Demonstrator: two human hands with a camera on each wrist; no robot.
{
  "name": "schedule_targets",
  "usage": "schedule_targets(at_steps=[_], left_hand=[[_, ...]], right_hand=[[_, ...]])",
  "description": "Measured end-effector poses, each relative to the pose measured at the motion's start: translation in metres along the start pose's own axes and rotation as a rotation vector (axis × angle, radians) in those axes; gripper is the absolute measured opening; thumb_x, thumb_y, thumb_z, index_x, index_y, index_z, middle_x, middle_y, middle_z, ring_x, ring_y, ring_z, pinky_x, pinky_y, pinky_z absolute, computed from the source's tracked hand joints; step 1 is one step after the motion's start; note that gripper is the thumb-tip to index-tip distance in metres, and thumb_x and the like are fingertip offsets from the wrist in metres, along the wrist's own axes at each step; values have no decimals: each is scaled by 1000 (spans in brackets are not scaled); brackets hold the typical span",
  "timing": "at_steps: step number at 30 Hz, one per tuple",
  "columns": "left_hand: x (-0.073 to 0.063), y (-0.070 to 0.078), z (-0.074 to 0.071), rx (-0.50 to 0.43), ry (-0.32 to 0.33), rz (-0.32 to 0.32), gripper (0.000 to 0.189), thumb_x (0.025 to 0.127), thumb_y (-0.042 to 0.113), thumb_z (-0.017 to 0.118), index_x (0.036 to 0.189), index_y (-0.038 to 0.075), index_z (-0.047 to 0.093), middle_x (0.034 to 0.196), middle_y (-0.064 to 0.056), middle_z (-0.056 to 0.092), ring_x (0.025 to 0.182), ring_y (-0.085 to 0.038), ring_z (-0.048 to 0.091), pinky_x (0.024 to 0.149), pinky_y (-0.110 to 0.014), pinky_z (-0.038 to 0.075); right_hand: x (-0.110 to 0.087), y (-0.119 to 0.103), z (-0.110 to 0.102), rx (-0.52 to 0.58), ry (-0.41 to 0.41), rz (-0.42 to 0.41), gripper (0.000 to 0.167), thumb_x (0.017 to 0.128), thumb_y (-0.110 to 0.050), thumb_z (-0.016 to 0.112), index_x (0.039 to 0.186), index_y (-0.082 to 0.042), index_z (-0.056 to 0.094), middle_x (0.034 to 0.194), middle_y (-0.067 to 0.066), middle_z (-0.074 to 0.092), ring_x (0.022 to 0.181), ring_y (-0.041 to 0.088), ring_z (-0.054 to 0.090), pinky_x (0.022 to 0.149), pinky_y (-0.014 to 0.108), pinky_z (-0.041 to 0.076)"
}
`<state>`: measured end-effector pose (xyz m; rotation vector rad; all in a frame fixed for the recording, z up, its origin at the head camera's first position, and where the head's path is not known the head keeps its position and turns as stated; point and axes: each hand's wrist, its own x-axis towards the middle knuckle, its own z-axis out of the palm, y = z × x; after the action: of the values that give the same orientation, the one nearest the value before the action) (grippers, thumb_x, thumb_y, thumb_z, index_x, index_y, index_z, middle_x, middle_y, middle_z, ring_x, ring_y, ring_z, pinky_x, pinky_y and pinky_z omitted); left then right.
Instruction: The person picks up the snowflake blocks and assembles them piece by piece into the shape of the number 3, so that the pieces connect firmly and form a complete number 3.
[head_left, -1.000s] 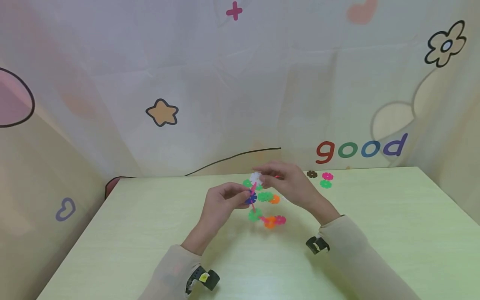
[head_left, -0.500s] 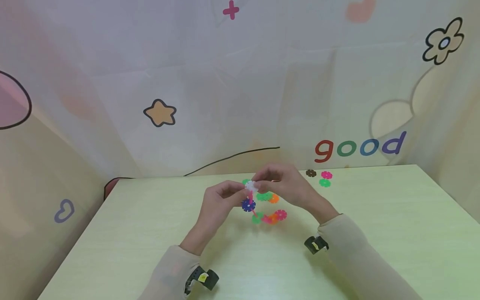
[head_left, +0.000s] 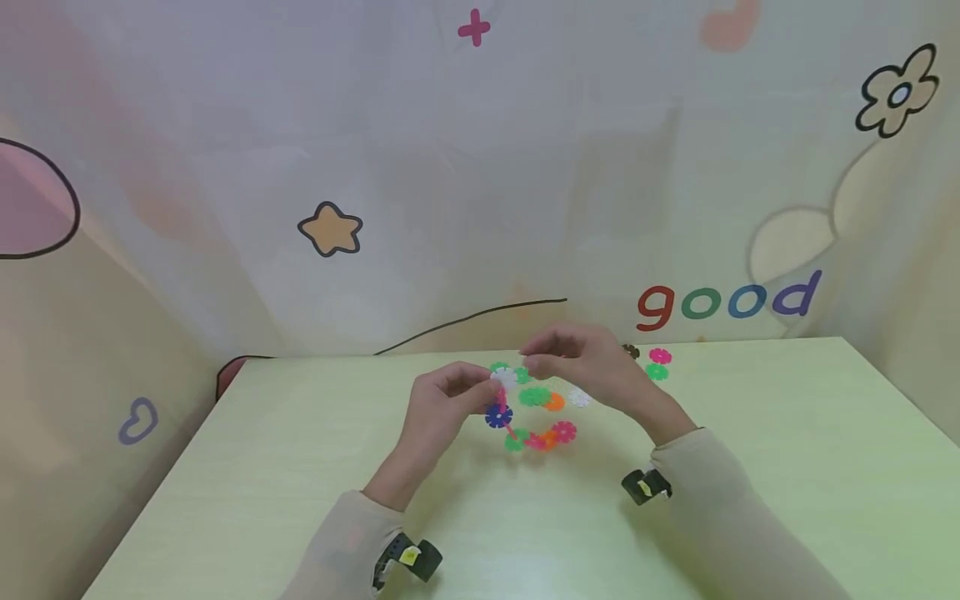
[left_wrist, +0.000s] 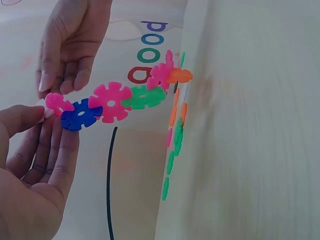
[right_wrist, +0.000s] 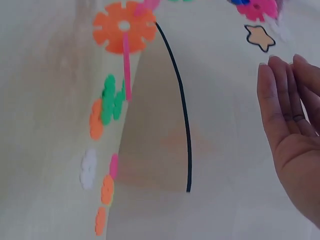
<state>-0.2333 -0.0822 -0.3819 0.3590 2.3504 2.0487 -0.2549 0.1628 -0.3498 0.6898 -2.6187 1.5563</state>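
In the head view my left hand (head_left: pixel 442 412) pinches a white notched snowflake disc (head_left: pixel 506 379) between thumb and fingers. That disc is the upper end of a chain of interlocked plastic discs hanging above the table. Below it come pink pieces, a blue disc (head_left: pixel 498 416), a green disc (head_left: pixel 515 440), and pink and orange discs at the far end. The left wrist view shows the chain from the side, with the blue disc (left_wrist: pixel 81 114) close to my fingers. My right hand (head_left: pixel 588 367) hovers beside the white end, fingers gently bent, holding nothing and apart from the chain.
Loose discs lie towards the back of the pale table (head_left: pixel 510 533): green ones (head_left: pixel 535 397), an orange one (head_left: pixel 555 402) and a white one (head_left: pixel 579 397). Farther right are a brown disc (head_left: pixel 632 352), a pink disc (head_left: pixel 660 356) and a green disc (head_left: pixel 657 372). A printed curtain hangs behind.
My right hand held the white disc and brought it down to the chain's upper end. It has since let go and moved right, while my left hand's pinch shifted from the blue disc to the white one.
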Motion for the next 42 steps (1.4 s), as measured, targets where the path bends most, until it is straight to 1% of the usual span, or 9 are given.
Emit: schedule_targets(at_steps=[5,8,13,19,26,31,36,39,42], left_hand=[[0,-1,0,-8,5,-4,18,104,17,77,111,1,80,99,-11,82,87,-15,80,90,-31,69],[1,0,0,-9,10,-4,18,104,18,77,111,1,80,99,-11,82,87,-16,80,90,-30,69],[1,-1,-2,3,17,-8,20,105,20,76,112,2,79,101,-12,82,88,-16,80,91,-31,69],[1,0,-2,-2,22,-9,19,105,18,75,114,2,79,103,-13,82,88,-15,79,90,-31,69],[2,-1,-2,0,24,-2,19,106,16,75,116,1,79,106,-15,82,89,-16,80,90,-31,69],[2,0,-2,-5,24,-1,18,105,15,75,116,1,80,107,-16,82,89,-16,80,91,-31,69],[2,0,-2,-6,24,-1,18,105,15,75,116,1,79,107,-16,82,89,-16,80,91,-30,69],[1,0,-2,-1,25,-2,19,106,16,75,116,1,79,106,-16,82,89,-16,80,91,-30,69],[0,1,-2,-2,26,-3,19,106,16,75,116,1,79,106,-16,81,89,-16,80,91,-31,69]], right_hand=[[6,9,-19,-10,64,73,24,106,-21,75,126,-8,77,116,14,82,104,22,81,101,35,65],[14,18,-26,-60,69,105,24,107,-19,74,128,-9,77,120,16,81,107,24,79,102,38,65],[34,39,-30,-158,36,110,24,107,-14,73,129,-7,77,125,16,78,113,31,75,104,51,65],[54,65,-26,-287,-24,180,27,106,-11,72,131,-1,76,128,19,76,121,38,70,108,52,63],[70,87,-20,-392,-73,223,25,105,-6,71,127,4,76,123,22,76,115,39,68,106,52,64],[76,94,-18,-461,-98,207,23,104,-4,72,123,5,78,121,23,77,114,39,67,106,53,62],[80,95,-15,-546,-136,171,17,101,-3,75,114,6,80,113,21,77,107,36,65,103,52,61],[82,95,-14,-579,-164,173,14,101,-3,75,110,6,81,110,20,77,103,34,65,101,51,61],[84,94,-13,-585,-183,203,14,101,-5,76,111,5,80,111,20,76,103,33,65,101,50,62]])
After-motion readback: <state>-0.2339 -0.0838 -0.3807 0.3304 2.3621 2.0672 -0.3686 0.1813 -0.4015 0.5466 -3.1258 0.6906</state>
